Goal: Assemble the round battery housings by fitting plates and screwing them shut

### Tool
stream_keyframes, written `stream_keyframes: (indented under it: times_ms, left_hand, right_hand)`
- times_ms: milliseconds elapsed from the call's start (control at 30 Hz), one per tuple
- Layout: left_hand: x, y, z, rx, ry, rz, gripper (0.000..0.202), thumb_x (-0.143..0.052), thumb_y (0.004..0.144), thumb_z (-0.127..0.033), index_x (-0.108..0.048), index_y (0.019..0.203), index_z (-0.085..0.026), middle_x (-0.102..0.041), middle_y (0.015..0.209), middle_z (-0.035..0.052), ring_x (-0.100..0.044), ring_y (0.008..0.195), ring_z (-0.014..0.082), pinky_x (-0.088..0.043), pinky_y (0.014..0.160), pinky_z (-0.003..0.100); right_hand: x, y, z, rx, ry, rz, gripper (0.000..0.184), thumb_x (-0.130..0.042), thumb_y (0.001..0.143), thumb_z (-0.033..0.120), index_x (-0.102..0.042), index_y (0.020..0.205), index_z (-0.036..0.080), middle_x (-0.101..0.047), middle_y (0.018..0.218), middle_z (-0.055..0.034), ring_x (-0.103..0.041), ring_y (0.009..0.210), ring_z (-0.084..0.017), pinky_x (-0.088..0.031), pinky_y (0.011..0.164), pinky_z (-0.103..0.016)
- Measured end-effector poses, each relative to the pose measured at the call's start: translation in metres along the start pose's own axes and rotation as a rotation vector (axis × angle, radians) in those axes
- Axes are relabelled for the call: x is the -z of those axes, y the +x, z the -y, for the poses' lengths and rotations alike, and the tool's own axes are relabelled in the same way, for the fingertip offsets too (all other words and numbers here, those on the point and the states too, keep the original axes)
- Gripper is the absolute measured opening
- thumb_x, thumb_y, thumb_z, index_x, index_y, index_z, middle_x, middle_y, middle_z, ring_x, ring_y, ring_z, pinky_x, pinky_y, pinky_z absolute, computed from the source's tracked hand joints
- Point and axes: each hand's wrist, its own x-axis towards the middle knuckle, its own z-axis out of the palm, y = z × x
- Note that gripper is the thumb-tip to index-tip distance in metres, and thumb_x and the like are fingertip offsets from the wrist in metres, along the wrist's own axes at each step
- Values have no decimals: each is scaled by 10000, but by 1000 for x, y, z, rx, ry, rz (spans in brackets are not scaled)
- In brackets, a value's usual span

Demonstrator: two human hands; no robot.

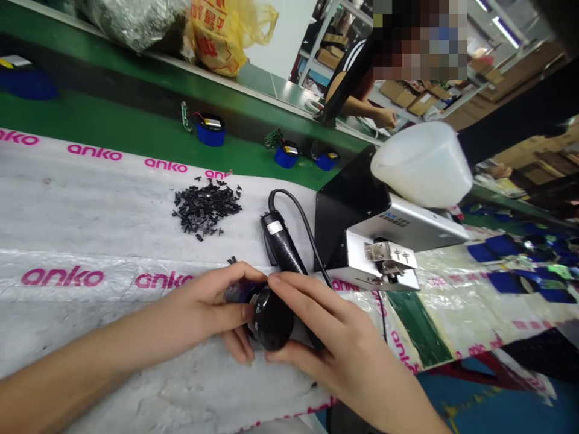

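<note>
Between my two hands is a round black plastic housing (275, 322) with small pale markings on its side. My left hand (226, 307) grips its left side, thumb on the edge and fingers curled beneath. My right hand (325, 328) closes around its right side, fingertips at the top and thumb at the bottom. Just behind the housing lies a black corded electric screwdriver (286, 244), partly covered by my right hand. A pile of small black plastic pieces (207, 207) is spread on the wrapped work surface beyond my left hand.
A black and silver machine with a white hopper (420, 166) stands to the right. Blue round units with wires and batteries (210, 132) sit along the green conveyor (149, 129). A yellow bag (221, 36) lies behind. Across the line, a person's arm (362, 108) shows.
</note>
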Motion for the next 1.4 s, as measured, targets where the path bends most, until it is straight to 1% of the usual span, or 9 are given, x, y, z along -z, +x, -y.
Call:
stream_keyframes:
  times_ms: [100, 367, 500, 633, 833, 1033, 1167, 1267, 1400]
  left_hand:
    - [12, -1, -3, 5, -109, 114, 290, -599, 933, -193, -579, 1223, -204, -741, 962, 31, -769, 757, 173, -616, 759, 294]
    - [22, 5, 7, 18, -260, 197, 459, -632, 835, -124, -557, 1283, -192, -754, 881, 37, -771, 731, 184, -600, 783, 340]
    - [20, 2, 7, 3, -192, 236, 554, -680, 760, -98, -546, 1286, -209, -730, 794, -5, -743, 759, 175, -569, 816, 351]
    - [8, -7, -2, -46, 1, 135, 473, -726, 742, -98, -588, 1179, -214, -668, 783, -33, -680, 770, 160, -523, 721, 273]
    - [-7, -9, -4, -64, 48, 29, 368, -680, 801, -123, -593, 1150, -206, -626, 707, -54, -634, 677, 129, -526, 691, 268]
    - [-19, -4, 1, -84, 143, -176, 240, -650, 863, -308, -602, 1083, -225, -625, 737, -39, -629, 555, 129, -529, 526, 241]
    - [-19, 1, 4, -55, 116, -190, 303, -678, 846, -327, -606, 1123, -228, -676, 744, -29, -633, 489, 111, -518, 464, 199]
    - [-13, 3, 5, -29, 126, -180, 355, -715, 828, -338, -599, 1141, -217, -693, 672, -35, -647, 473, 120, -528, 453, 187]
    - [-5, 5, 6, -12, 169, -156, 495, -770, 799, -434, -581, 1194, -204, -690, 580, -35, -661, 456, 147, -530, 432, 189]
  right_hand:
    - [5, 10, -3, 34, 21, 103, 634, -683, 916, 325, -401, 1477, 243, -469, 1491, -12, -490, 1344, -107, -380, 1150, -185]
    - [4, 15, -1, 113, -181, 59, 470, -547, 989, 375, -505, 1393, 140, -578, 1394, -91, -604, 1237, -137, -478, 1054, -195]
    - [6, 18, 1, 107, -310, 78, 466, -524, 994, 398, -491, 1404, 180, -536, 1410, -105, -580, 1261, -225, -567, 1013, -340]
    - [4, 15, 5, 53, -408, 5, 439, -521, 981, 457, -531, 1355, 227, -503, 1336, -144, -592, 1168, -298, -629, 837, -436]
    - [-4, 10, 8, 12, -368, 29, 480, -521, 989, 443, -430, 1408, 228, -553, 1278, -116, -622, 1103, -237, -620, 847, -352]
    - [17, 11, -1, -34, -178, 143, 533, -627, 935, 372, -416, 1419, 296, -429, 1447, -79, -535, 1279, -220, -571, 976, -324]
    - [-3, 2, -7, -278, -143, -74, 366, -432, 983, 232, -474, 1347, 240, -436, 1449, -116, -488, 1326, -259, -488, 1082, -466]
    - [-35, 6, -8, -429, -189, -174, 431, -369, 970, 181, -478, 1381, 112, -522, 1313, -252, -564, 1177, -408, -496, 927, -680]
    - [-27, -3, -5, -489, -101, -193, 491, -454, 995, 261, -397, 1482, 224, -641, 1191, -162, -649, 1066, -343, -574, 864, -561]
